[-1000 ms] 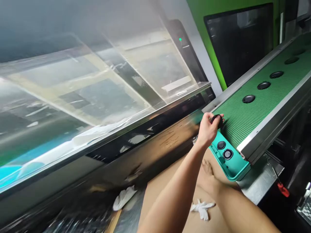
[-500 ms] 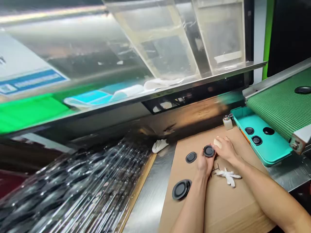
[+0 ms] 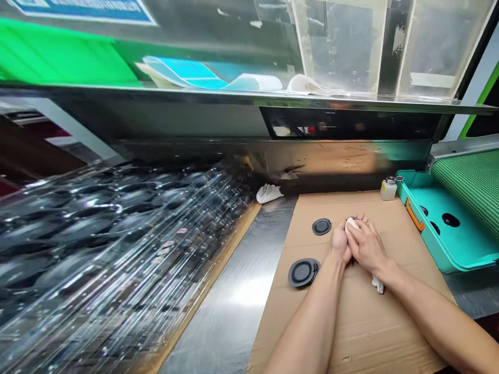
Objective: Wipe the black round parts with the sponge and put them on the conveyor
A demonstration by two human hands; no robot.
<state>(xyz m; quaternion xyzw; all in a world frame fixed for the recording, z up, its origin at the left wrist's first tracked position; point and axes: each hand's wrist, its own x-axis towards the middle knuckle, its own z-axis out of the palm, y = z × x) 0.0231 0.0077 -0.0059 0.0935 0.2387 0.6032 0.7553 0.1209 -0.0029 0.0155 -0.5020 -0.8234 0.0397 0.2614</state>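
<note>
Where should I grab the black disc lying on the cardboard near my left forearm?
Probably best to pinch the black disc by its outer rim, coming from its far-left side. It lies flat on the cardboard, so the round edge is the easiest part to get your fingers under, and that side keeps you clear of your left forearm and left hand.

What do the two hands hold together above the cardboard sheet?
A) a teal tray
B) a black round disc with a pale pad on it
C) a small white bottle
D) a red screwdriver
B: the left hand and right hand close around a black round disc, with a pale pad pressed on it.
</note>
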